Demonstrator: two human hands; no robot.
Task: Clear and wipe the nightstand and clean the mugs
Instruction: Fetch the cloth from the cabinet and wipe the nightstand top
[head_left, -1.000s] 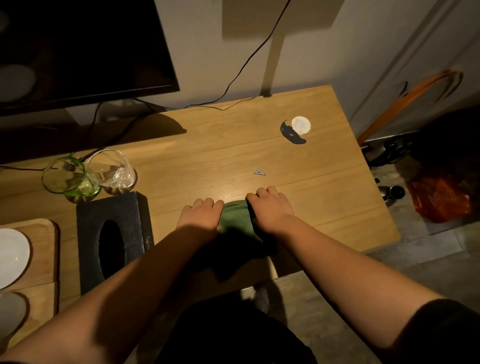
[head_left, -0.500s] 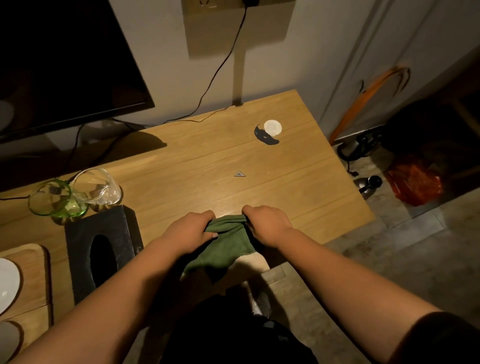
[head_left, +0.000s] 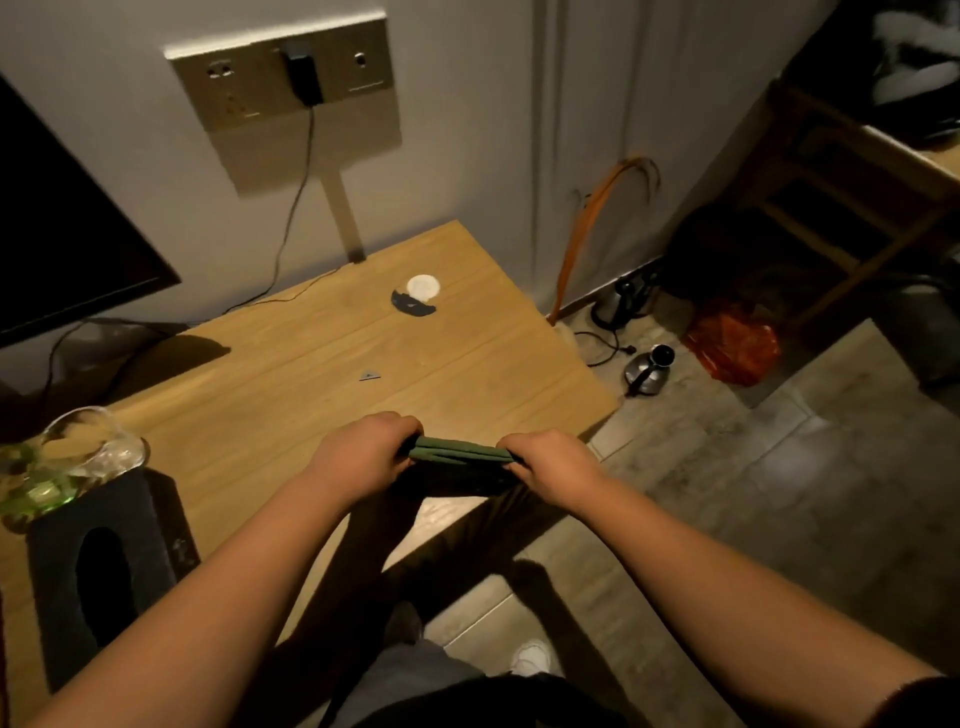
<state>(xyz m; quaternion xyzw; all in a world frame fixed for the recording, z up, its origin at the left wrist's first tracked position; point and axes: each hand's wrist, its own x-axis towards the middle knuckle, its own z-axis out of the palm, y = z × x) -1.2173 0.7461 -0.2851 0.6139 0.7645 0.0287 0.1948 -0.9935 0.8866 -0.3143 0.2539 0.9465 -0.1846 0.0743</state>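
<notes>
Fingers of the left hand (head_left: 366, 457) are curling shut around one end of the green cloth (head_left: 460, 452), and those of the right hand (head_left: 550, 463) are closing around the other end; both hands are gripping it, knuckles up. The cloth is stretching between them as a folded band with several layered edges showing, hanging over the near edge of the nightstand (head_left: 291, 374) at roughly 6 o'clock of the top. Whether it is touching the wood cannot be told.

Judgement: the cloth is light, soft and limp, so it is likely to sag wherever it is unsupported; taking it at the two ends, as now, is keeping the folds aligned. A flat palm on the folded pad should suit wiping.

Items remaining on the top: a small white disc (head_left: 423, 286) with a dark scrap (head_left: 410, 306) touching it at 1 o'clock, a tiny grey triangle (head_left: 370, 375) near the centre, a clear glass mug (head_left: 96, 449) and a green glass mug (head_left: 28, 480) at 9 o'clock, just beyond a dark tissue box (head_left: 106, 561). The mugs are fragile and probably slippery; each wants a firm hold around the body.
</notes>
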